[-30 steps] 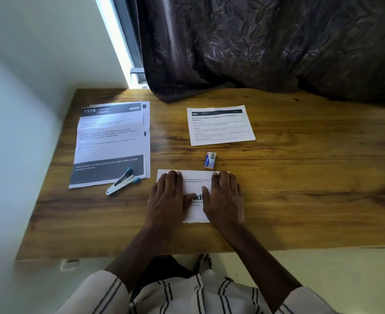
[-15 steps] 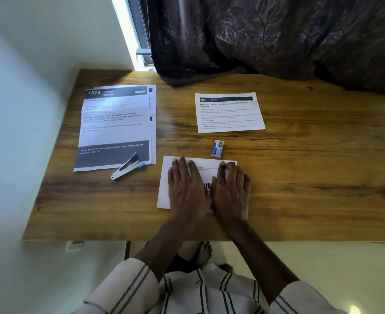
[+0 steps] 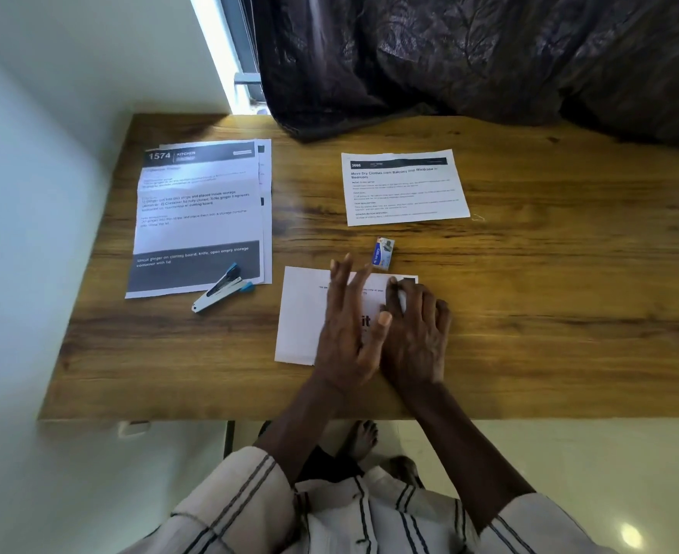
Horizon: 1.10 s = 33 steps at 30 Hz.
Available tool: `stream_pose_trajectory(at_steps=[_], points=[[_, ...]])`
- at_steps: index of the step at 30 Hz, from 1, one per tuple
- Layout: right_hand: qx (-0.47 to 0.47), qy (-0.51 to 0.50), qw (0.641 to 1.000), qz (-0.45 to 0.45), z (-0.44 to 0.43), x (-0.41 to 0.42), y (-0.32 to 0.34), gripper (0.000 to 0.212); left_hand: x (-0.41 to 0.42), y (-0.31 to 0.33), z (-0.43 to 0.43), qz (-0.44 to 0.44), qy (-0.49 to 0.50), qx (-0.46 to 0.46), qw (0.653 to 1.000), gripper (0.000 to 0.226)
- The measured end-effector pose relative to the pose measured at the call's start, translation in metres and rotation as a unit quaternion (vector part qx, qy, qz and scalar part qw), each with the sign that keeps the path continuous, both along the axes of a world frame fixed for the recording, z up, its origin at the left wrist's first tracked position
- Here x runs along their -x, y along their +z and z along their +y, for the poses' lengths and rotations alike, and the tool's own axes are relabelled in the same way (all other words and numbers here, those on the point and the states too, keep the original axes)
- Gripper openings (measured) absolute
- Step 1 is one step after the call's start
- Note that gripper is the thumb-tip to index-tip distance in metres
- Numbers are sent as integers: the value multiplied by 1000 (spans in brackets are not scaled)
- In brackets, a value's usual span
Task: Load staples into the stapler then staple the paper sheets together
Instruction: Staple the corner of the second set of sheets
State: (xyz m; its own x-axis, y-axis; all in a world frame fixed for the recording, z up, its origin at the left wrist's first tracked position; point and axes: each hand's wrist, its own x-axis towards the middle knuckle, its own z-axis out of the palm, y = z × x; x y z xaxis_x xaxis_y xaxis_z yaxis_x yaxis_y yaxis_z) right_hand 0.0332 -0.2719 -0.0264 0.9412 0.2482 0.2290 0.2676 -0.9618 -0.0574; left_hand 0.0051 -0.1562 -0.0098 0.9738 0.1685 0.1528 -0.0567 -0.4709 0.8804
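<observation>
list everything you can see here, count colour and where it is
table: one, brown wood, fills the middle of the view
paper stack: several sheets, white with dark bands, far left of table
printed sheet: one, white, far centre-right
folded sheet: one, white, near edge, under the hands
stapler: one, white, black and blue, on the stack's near corner
staple box: one, small, blue and white, just beyond the folded sheet
curtain: one, dark brown, behind the table
left hand: raised, fingers spread, empty
right hand: flat on the folded sheet
</observation>
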Motion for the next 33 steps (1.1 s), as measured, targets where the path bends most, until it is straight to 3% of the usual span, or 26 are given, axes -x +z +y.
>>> stream_pose_trajectory(at_steps=[6,9,12,15,19,27,33], points=[[-16,-3,1000,2,1,0,7,46,9,-8,52,20,28,-127,991,61],[-6,0,1000,3,1,-1,6,46,11,-18,65,41,16,-259,965,50],[27,-12,999,13,4,-2,9,46,13,-21,62,66,12,-340,938,59],[53,-18,998,32,23,3,14,52,12,-19,57,76,17,-360,930,70],[22,22,998,45,62,10,11,75,11,-21,59,107,6,-371,922,72],[7,-61,998,2,-11,6,6,44,15,-21,66,92,5,-374,923,67],[-13,-72,997,16,-47,-1,9,54,15,-21,64,90,12,-353,931,52]])
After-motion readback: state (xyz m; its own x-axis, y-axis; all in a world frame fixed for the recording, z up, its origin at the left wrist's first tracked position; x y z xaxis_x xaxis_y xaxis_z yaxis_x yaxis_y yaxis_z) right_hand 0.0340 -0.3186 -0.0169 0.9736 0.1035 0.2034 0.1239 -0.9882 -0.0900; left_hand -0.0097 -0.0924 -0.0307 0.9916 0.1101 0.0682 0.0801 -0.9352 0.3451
